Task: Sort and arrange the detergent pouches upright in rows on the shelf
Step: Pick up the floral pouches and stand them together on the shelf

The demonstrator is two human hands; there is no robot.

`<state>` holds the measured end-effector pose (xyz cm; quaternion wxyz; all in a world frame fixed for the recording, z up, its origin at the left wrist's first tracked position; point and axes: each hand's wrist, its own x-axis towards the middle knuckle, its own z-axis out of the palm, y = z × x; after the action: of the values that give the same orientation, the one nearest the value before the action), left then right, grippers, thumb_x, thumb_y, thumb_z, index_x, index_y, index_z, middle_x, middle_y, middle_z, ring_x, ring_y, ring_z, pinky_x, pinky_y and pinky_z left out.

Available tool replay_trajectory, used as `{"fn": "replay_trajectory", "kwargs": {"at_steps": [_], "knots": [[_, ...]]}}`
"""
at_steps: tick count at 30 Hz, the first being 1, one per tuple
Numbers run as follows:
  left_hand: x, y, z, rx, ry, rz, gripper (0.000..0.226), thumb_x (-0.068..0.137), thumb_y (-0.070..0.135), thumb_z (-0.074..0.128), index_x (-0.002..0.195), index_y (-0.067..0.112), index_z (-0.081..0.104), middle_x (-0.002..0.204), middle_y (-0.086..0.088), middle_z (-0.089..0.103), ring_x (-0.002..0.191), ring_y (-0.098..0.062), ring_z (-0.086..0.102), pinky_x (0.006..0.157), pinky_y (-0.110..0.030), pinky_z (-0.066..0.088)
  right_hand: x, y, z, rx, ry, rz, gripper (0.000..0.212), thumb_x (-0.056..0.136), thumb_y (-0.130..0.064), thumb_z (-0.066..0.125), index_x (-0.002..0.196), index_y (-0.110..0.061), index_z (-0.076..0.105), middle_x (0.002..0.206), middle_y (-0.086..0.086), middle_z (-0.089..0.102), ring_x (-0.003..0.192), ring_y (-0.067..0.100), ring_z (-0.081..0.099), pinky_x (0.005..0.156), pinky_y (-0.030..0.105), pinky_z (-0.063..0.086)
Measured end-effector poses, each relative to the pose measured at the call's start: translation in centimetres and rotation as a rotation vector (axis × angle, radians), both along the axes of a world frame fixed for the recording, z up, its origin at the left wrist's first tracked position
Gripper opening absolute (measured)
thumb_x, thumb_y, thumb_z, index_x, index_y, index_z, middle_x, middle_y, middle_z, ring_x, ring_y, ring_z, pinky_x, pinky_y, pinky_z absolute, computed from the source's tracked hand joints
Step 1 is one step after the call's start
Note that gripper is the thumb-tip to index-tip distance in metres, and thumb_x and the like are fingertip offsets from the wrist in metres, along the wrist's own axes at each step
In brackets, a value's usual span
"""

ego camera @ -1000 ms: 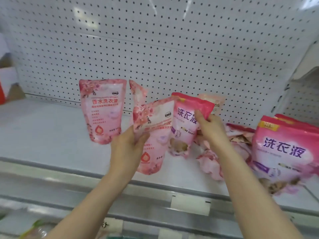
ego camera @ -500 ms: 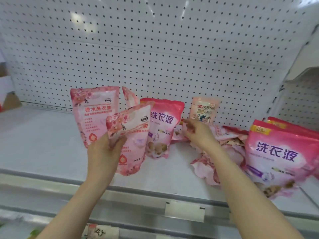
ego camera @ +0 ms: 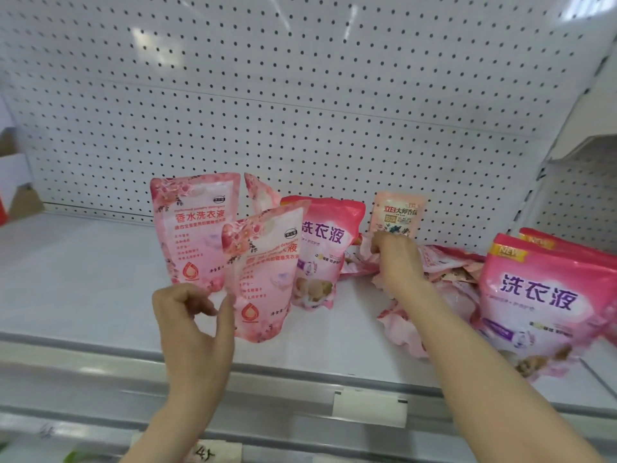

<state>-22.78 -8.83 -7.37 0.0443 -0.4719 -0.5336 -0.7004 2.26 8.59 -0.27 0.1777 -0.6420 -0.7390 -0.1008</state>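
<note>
Left hand [ego camera: 193,329] loose, thumb touching front floral pouch [ego camera: 267,279]; right hand [ego camera: 397,259] gripping crumpled pouches [ego camera: 447,269] right of it. Likely soft, slippery, sloshy: take by top seal.

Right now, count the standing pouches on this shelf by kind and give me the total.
Pale floral pouches: 3, one mostly hidden
Deep pink pouches with purple lettering: 3
Small peach pouch: 1
Total: 7 standing
The heap that the right hand grips is too crumpled to count.
</note>
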Motion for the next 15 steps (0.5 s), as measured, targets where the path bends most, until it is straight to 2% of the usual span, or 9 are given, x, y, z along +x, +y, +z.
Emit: {"fn": "replay_trajectory", "kwargs": {"at_steps": [1, 3, 6, 8, 10, 13, 15], "knots": [[0.4, -0.3, -0.3, 0.037, 0.043, -0.021, 0.029, 0.083, 0.011, 0.068, 0.093, 0.022, 0.043, 0.094, 0.010, 0.042, 0.078, -0.010, 0.051, 0.069, -0.030, 0.046, 0.5, -0.9, 0.5, 0.010, 0.058, 0.027, 0.033, 0.071, 0.007, 0.069, 0.098, -0.011, 0.065, 0.104, 0.012, 0.068, 0.088, 0.027, 0.058, 0.067, 0.030, 0.045], [1.7, -0.7, -0.4, 0.054, 0.151, -0.107, 0.024, 0.083, 0.012, 0.060, 0.088, 0.029, 0.043, 0.091, 0.018, 0.046, 0.076, -0.006, 0.050, 0.066, -0.019, 0.041, 1.2, -3.2, 1.1, 0.048, 0.109, 0.124, 0.035, 0.066, 0.006, 0.072, 0.094, -0.014, 0.068, 0.101, 0.009, 0.071, 0.087, 0.026, 0.063, 0.069, 0.032, 0.049], [4.2, -0.2, -0.1, -0.010, 0.305, -0.314, 0.025, 0.086, 0.016, 0.055, 0.093, 0.038, 0.046, 0.089, 0.022, 0.048, 0.081, -0.001, 0.053, 0.068, -0.012, 0.042, 1.7, -7.7, 1.3, 0.045, 0.144, 0.320, 0.028, 0.073, 0.004, 0.069, 0.086, -0.021, 0.074, 0.122, -0.002, 0.071, 0.104, 0.021, 0.068, 0.085, 0.030, 0.053], [6.1, 0.6, 0.2, -0.036, 0.364, -0.444, 0.021, 0.091, 0.020, 0.054, 0.104, 0.036, 0.050, 0.099, 0.019, 0.050, 0.089, 0.000, 0.055, 0.074, -0.017, 0.047, 2.1, -10.6, 0.9, 0.038, 0.147, 0.388, 0.028, 0.076, 0.003, 0.070, 0.081, -0.024, 0.077, 0.127, -0.010, 0.067, 0.108, 0.013, 0.067, 0.090, 0.022, 0.050], [7.9, 1.5, 0.6, -0.072, 0.379, -0.551, 0.022, 0.096, 0.027, 0.050, 0.118, 0.029, 0.052, 0.113, 0.015, 0.053, 0.103, -0.003, 0.055, 0.086, -0.025, 0.049, 3.0, -13.0, 0.4, 0.036, 0.171, 0.426, 0.029, 0.078, 0.005, 0.069, 0.075, -0.023, 0.077, 0.125, -0.014, 0.066, 0.107, 0.010, 0.069, 0.088, 0.023, 0.051], [10.3, 2.9, 1.7, -0.169, 0.442, -0.618, 0.039, 0.100, 0.039, 0.041, 0.137, 0.025, 0.047, 0.134, 0.009, 0.051, 0.127, -0.009, 0.046, 0.106, -0.026, 0.037, 4.5, -15.7, -0.8, -0.088, 0.341, 0.489, 0.035, 0.078, 0.009, 0.064, 0.071, -0.023, 0.075, 0.120, -0.025, 0.065, 0.110, -0.002, 0.065, 0.089, 0.016, 0.048], [11.6, 3.8, 2.4, -0.308, 0.502, -0.659, 0.048, 0.100, 0.049, 0.035, 0.142, 0.027, 0.044, 0.143, 0.007, 0.050, 0.133, -0.009, 0.042, 0.107, -0.020, 0.029, 5.1, -16.6, -1.7, -0.187, 0.515, 0.497, 0.040, 0.080, 0.010, 0.061, 0.076, -0.026, 0.078, 0.111, -0.029, 0.068, 0.111, -0.007, 0.063, 0.095, 0.013, 0.046]]}}
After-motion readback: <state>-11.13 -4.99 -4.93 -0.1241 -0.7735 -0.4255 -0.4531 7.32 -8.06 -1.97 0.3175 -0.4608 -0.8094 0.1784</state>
